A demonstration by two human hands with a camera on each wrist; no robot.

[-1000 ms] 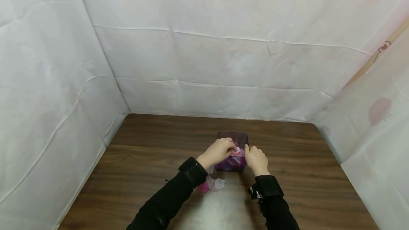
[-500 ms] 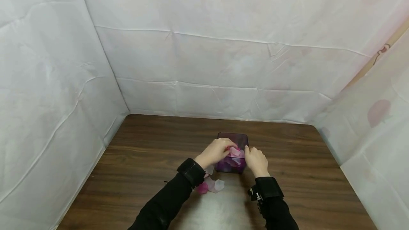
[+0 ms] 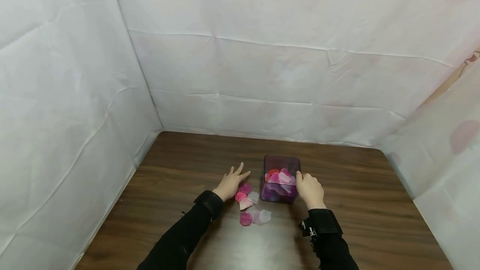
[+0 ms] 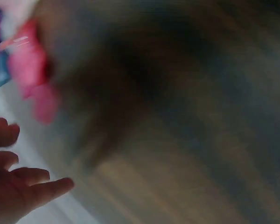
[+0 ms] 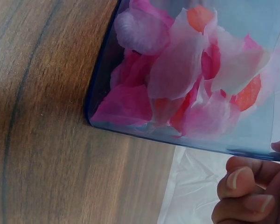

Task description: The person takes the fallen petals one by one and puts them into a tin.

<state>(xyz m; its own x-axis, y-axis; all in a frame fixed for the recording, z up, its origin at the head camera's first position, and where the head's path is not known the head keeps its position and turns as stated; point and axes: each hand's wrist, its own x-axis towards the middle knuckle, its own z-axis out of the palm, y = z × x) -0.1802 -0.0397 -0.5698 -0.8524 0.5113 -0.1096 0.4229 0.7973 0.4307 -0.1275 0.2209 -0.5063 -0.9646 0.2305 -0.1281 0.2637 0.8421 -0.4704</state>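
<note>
A see-through purple box [image 3: 271,197] stands upright on the table, partly filled with pink, white and orange-red artificial flower petals [image 5: 177,74]. My right hand [image 3: 310,190] grips the right wall of the box at its rim; in the right wrist view the thumb is inside and the curled fingers outside. Left of the box, my left hand [image 3: 229,184] holds nothing, its fingers spread above the table. Close beside it lie loose petals: a magenta one [image 3: 245,188], a pale pink one [image 3: 246,203] and several others. The left wrist view is blurred.
Nearer the front, a deep pink petal [image 3: 246,219] and a whitish petal [image 3: 264,216] lie on the brown wooden table [image 3: 195,161]. White sheeting [image 3: 240,70] hangs behind the table and along both sides.
My left hand has come out of the box and moved left, its fingers now spread. My right hand keeps its grip on the box. The head view has shifted slightly.
</note>
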